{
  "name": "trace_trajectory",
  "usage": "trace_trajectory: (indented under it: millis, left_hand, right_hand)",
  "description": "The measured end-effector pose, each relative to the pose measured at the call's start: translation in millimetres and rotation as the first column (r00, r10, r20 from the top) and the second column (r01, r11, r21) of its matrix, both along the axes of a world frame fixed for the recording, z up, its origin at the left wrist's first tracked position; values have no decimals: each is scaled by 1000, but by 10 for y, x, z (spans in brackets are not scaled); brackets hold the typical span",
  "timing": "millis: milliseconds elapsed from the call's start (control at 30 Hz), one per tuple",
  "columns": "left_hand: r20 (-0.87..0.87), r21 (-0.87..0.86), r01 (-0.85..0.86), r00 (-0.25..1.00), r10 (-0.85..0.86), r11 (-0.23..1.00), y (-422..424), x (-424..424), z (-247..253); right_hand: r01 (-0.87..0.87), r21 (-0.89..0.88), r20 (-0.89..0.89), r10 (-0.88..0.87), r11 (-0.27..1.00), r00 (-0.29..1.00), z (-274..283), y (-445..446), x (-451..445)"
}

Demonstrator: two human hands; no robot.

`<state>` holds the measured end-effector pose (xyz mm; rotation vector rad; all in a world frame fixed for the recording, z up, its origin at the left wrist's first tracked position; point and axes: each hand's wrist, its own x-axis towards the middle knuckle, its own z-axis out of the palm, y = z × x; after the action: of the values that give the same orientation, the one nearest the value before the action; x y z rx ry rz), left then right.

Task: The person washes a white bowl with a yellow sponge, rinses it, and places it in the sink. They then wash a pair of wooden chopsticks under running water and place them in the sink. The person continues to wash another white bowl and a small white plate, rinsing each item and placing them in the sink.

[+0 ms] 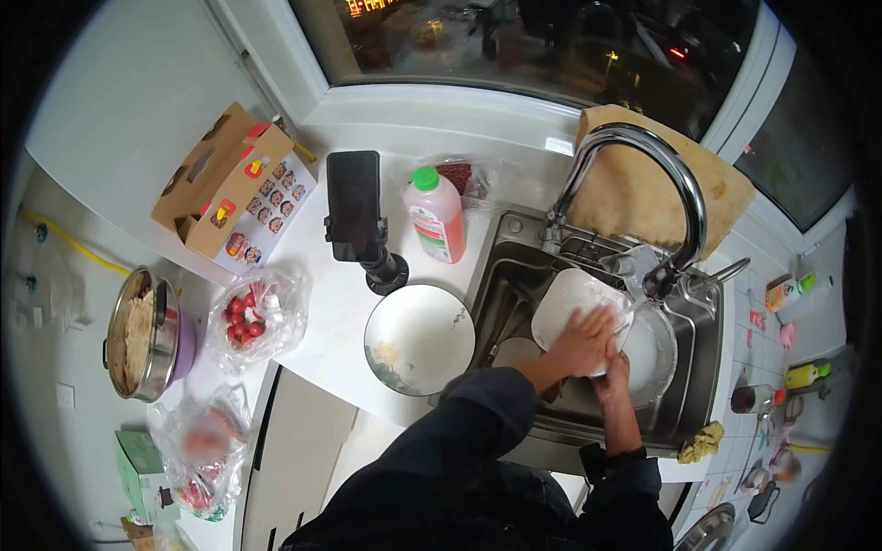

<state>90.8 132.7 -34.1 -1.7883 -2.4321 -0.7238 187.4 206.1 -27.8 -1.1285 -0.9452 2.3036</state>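
Over the sink, a white squarish dish [568, 303] is held tilted under the chrome gooseneck faucet [637, 138]. My left hand [584, 339] lies flat against the dish's upper face, fingers stretched and slightly blurred. At its right edge, my right hand [615, 375] grips the rim. Water appears to run from the faucet's spout close to the right fingertips. Beneath and to the right sits a round basin [654, 358] with whitish water in the stainless steel sink [696, 386]. Another round dish [515, 352], partly hidden by my left forearm, rests in the sink.
A large white bowl [420, 337] stands left of the sink. Behind it are a phone on a stand [353, 206] and a pink-liquid bottle [437, 220]. A cutting board [648, 186] leans behind the faucet. A yellow cloth [701, 442] lies at the sink's right front corner.
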Motion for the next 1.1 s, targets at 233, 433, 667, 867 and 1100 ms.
trace_trajectory:
  millis: [233,433,667,867,1100]
  left_hand:
    - [109,108,348,927,-360,931,-513,-243,147]
    - [361,-7,-2,932,4,1000,-608,-491,246]
    - [976,-166,-211,106,192,963,-449,-423,323]
    - [944,-324,-287,-163,287,902,-208,-500,361]
    - [856,-42,-366,-494,-156,930,270,-417,442]
  right_hand:
    - [-63,38,-64,65,997,996,185,230,158]
    - [-10,-25,33,10,1000,999,181,262,166]
    - [-35,1,-3,35,999,999,303,210,235]
    - [-93,687,229,-93,720,969,347,239,360]
    - [-295,949,279,-139,-109,950,630,-5,373]
